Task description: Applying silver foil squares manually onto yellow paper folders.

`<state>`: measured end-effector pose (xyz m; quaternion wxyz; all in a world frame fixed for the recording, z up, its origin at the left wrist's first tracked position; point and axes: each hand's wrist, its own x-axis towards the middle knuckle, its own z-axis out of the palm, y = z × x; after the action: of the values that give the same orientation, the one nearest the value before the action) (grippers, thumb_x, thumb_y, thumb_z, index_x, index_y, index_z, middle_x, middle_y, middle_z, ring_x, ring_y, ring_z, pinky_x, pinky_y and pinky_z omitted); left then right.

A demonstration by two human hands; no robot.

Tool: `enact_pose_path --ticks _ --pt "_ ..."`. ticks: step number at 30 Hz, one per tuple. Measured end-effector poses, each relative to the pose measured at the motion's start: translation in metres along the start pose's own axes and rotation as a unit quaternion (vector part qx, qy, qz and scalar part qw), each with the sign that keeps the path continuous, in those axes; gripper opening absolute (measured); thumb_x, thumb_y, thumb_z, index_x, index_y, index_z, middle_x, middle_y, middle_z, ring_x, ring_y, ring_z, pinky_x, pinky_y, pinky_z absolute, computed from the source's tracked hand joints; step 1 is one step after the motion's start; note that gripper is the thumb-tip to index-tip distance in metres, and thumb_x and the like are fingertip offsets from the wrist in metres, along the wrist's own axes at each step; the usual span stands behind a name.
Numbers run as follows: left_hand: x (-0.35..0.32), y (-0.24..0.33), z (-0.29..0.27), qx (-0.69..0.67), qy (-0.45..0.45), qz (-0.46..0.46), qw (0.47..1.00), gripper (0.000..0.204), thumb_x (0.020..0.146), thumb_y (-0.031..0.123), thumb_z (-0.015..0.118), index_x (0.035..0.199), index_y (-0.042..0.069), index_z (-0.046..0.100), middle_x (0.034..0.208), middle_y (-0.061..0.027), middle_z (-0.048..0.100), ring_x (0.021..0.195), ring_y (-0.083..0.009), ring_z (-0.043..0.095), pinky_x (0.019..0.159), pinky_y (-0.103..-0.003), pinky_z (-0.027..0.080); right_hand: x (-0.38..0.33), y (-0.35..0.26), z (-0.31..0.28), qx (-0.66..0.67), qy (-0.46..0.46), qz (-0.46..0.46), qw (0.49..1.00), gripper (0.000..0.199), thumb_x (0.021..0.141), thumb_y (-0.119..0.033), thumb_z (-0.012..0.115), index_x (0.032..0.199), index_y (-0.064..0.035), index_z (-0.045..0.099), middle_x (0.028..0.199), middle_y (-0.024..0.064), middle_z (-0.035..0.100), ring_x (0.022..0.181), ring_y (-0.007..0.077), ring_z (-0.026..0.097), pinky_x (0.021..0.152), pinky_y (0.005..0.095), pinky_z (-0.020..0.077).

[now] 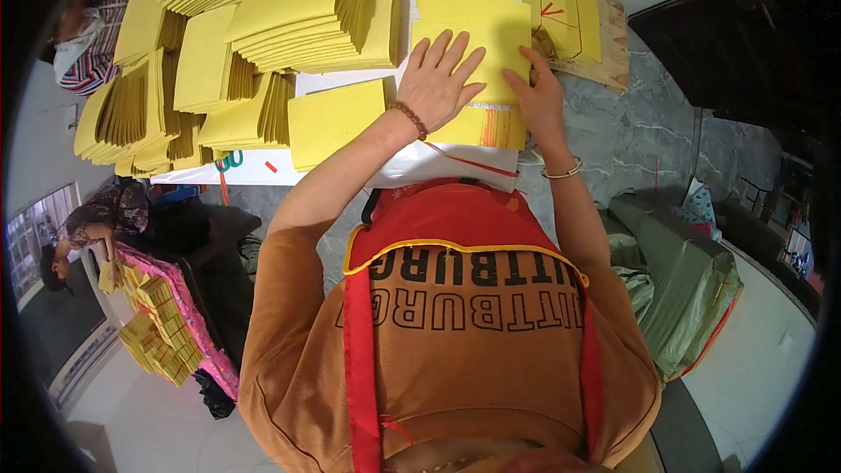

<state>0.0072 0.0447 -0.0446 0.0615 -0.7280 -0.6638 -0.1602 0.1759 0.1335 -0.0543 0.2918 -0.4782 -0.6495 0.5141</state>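
Observation:
A yellow paper sheet or stack [477, 31] lies on the white-covered table in front of me, with an orange-marked strip [499, 127] at its near end. My left hand [442, 79] rests flat on it, fingers spread. At its right edge is my right hand [540, 92], thumb and forefinger apart, thumb touching the paper; its other fingers are partly hidden. A red string [464, 158] trails from beneath the left wrist to the near table edge. Left of my left hand lies another yellow stack [337, 123].
Many folded yellow paper bundles [293, 13] are piled at the left. Red-tied yellow bundles [578, 22] stand on a wooden board [613, 44] at right. Teal-handled scissors [229, 160] lie near the front edge. Two other people are at the left; green wrapped packages [683, 280] stand at right.

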Motion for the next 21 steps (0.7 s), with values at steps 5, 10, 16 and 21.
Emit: enact_pose_path --ticks 5,10,16,21 --pt "-0.004 0.000 0.006 0.016 -0.021 -0.006 1.000 0.053 0.089 0.040 0.051 0.135 0.016 0.042 0.138 -0.0124 0.040 0.128 -0.0315 0.034 0.103 -0.047 0.028 -0.023 -0.017 0.000 -0.155 0.052 -0.065 0.984 0.045 0.081 -0.021 0.066 0.121 -0.0063 0.054 0.103 0.0106 0.061 0.088 0.0184 0.059 0.070 0.0339 0.0442" --pt "-0.004 -0.001 0.007 0.008 -0.030 -0.008 0.999 0.053 0.090 0.041 0.048 0.135 0.016 0.041 0.139 -0.0121 0.038 0.128 -0.0319 0.033 0.104 -0.048 0.026 -0.067 -0.008 0.011 -0.418 -0.056 -0.299 0.856 0.055 0.082 -0.036 0.059 0.128 -0.0089 0.046 0.136 0.0090 0.042 0.127 0.0268 0.037 0.099 0.0606 0.0231" --pt "-0.005 -0.010 -0.002 -0.012 -0.036 0.052 0.998 0.056 0.089 0.045 0.048 0.134 0.013 0.042 0.140 -0.0146 0.037 0.128 -0.0331 0.032 0.103 -0.049 0.025 -0.064 0.004 0.008 -0.409 -0.076 -0.297 0.860 0.058 0.083 -0.038 0.058 0.130 -0.0064 0.044 0.140 0.0098 0.038 0.131 0.0292 0.033 0.101 0.0627 0.0205" --pt "0.004 -0.010 -0.005 0.018 -0.075 0.144 0.987 0.060 0.084 0.041 0.055 0.128 0.001 0.046 0.131 -0.0208 0.043 0.110 -0.0316 0.045 0.091 -0.041 0.037 -0.050 0.017 -0.004 -0.347 -0.114 -0.301 0.881 0.055 0.088 -0.033 0.055 0.132 -0.0034 0.041 0.139 0.0096 0.040 0.130 0.0293 0.035 0.104 0.0522 0.0263"
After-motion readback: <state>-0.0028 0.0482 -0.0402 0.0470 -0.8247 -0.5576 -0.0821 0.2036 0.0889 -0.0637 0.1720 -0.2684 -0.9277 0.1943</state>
